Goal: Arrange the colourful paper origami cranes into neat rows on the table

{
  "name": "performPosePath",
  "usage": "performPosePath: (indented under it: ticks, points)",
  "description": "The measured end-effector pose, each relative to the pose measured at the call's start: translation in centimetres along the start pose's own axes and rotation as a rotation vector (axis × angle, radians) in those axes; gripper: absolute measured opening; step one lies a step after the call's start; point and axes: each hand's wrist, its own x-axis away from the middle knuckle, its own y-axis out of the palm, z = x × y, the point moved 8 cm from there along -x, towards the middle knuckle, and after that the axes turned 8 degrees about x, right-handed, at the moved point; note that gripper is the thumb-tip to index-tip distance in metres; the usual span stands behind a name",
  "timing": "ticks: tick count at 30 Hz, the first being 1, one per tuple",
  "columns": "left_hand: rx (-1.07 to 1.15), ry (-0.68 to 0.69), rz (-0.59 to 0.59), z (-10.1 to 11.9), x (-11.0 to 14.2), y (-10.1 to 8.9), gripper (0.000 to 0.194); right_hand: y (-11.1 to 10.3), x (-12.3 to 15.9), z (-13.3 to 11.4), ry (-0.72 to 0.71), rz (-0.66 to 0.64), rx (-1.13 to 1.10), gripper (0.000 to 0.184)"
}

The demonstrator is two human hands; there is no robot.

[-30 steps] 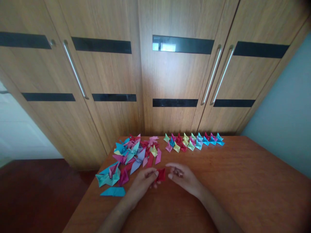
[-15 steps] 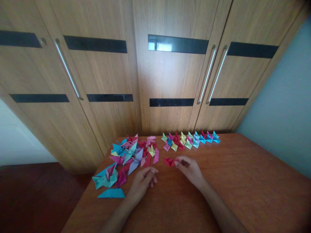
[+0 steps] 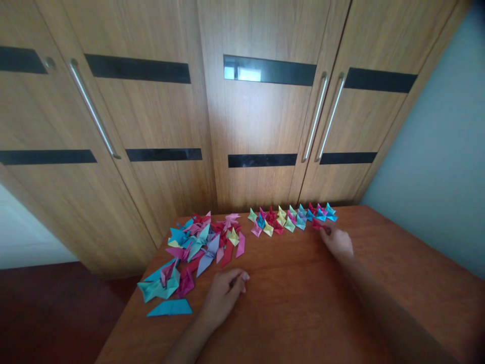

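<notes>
My right hand (image 3: pixel 338 241) pinches a small red folded-paper piece (image 3: pixel 317 224) between thumb and fingertips, at the near side of the right end of the rows. Those rows of pointed origami pieces (image 3: pixel 290 223) in green, pink, red, yellow and blue stand along the back of the table. Closer to me, my left hand (image 3: pixel 226 292) rests over the tabletop with fingers curled together, and nothing shows in it. To its left spreads a loose pile of folded papers (image 3: pixel 204 258), overlapping one another. A flat blue folded paper (image 3: pixel 170 307) lies apart at the pile's front.
The brown wooden table (image 3: pixel 288 313) stands against a wood-panelled wardrobe (image 3: pixel 261 131) with long metal handles (image 3: pixel 315 119). A pale blue wall (image 3: pixel 428 167) rises to the right. Dark floor (image 3: pixel 68 308) shows beyond the table's left edge.
My right hand has carried the red folded paper from the middle of the table rightward and back to the end of the rows. The left hand stays nearly in place, and the view has shifted slightly.
</notes>
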Motion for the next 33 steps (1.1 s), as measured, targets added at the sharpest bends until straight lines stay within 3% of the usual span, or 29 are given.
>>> performPosePath:
  ticks: [7, 25, 28, 33]
  points:
    - [0.007, -0.011, -0.003, 0.0, -0.1, -0.1, 0.031, 1.9, 0.1, -0.8, 0.084, -0.156, 0.171, 0.046]
    - [0.007, -0.034, -0.025, 0.3, -0.2, -0.1, 0.032, 2.0, -0.2, -1.9, 0.071, -0.181, 0.146, 0.042]
    - [0.015, -0.031, -0.025, 0.3, -0.1, -0.1, 0.031, 1.5, 0.1, -1.5, 0.099, -0.137, 0.095, 0.044]
    - [0.026, -0.024, -0.013, 0.2, 0.0, 0.0, 0.030, 0.1, 2.1, -1.9, 0.164, 0.072, -0.098, 0.039]
